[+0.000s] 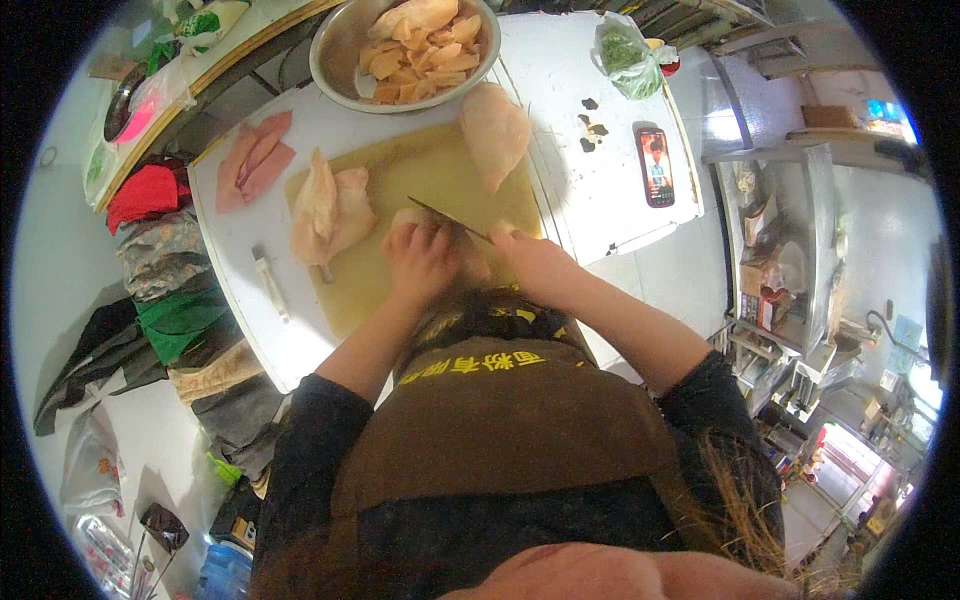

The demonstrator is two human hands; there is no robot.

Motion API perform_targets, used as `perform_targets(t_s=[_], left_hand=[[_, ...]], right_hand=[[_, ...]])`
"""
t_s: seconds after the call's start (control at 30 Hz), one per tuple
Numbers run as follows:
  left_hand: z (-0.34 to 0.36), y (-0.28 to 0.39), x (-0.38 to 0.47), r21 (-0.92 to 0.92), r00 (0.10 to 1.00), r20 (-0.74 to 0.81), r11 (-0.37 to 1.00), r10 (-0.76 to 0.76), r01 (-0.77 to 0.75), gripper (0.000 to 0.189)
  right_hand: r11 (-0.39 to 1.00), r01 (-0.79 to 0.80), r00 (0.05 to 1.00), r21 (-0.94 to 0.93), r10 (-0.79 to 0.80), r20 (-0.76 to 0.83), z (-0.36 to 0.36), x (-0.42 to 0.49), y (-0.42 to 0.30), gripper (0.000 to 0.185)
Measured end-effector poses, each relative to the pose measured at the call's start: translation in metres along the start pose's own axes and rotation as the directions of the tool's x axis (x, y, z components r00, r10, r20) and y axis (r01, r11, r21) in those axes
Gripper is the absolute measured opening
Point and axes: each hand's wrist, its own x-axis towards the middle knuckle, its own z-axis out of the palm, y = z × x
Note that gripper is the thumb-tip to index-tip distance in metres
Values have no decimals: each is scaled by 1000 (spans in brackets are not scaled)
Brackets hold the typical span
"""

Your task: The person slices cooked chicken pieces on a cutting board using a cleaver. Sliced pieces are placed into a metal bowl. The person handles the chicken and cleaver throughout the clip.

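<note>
My right hand [525,262] grips the handle of a knife [450,217], whose blade points up and left over a yellowish cutting board [405,165]. Under my left hand [424,255] lies a piece of raw poultry meat [474,262], pressed on the board close to my apron; my fingers partly hide it. One raw chicken breast [495,131] rests at the board's upper right. Another raw chicken piece [330,210] lies at its left edge. Past the board stands a metal bowl [322,71] heaped with cut meat pieces [427,60].
Left of the board are thin raw meat strips [255,161] and a pale slim tool [271,285]. A smartphone [656,166], dark scraps [592,127] and a plastic bag of greens [626,60] lie at the right. Folded cloths [169,255] are beyond the left edge.
</note>
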Motion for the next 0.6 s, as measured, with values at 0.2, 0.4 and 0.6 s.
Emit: perform_targets(t_s=[0.2,0.4,0.6], left_hand=[[-5,1,-1,-49,992,127,999,25,-19,46],[-7,3,-6,-122,977,187,989,103,-81,43],[4,3,-5,-137,990,81,985,117,-105,48]], right_hand=[[999,-34,999,-23,33,-33,26,30,-11,22],[981,-189,982,41,189,2,7,12,-9,22],[992,-129,991,-10,129,25,0,-24,-16,36]])
